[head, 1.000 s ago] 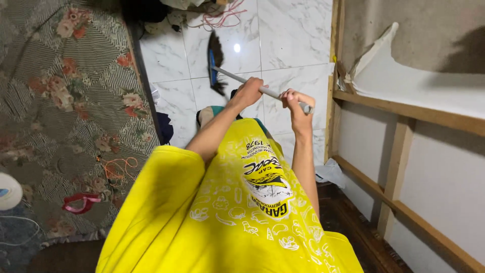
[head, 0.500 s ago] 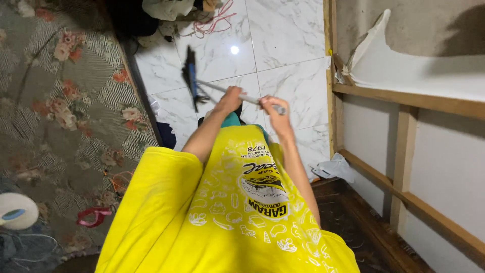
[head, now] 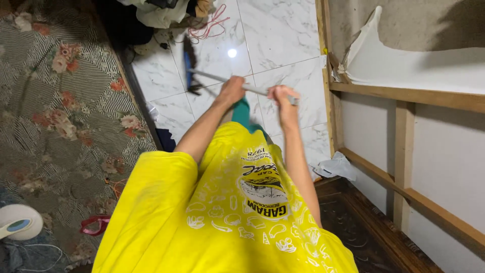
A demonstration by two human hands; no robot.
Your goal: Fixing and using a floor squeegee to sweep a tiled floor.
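I hold a broom with a grey metal handle in both hands over white marble floor tiles. My left hand grips the handle lower down, nearer the dark bristle head with a blue band. My right hand is closed around the handle's upper end. The broom head rests on the floor beside a mattress edge. My yellow printed shirt fills the lower middle of the view.
A floral patterned mattress lies on the left. Clothes and a red cord pile at the top. A wooden frame with white panels stands on the right, with a crumpled white bag at its base. A white round object sits bottom left.
The broom head has swept left and then slightly up the tiles toward the mattress edge. Both hands moved with the handle. The view shifted a little.
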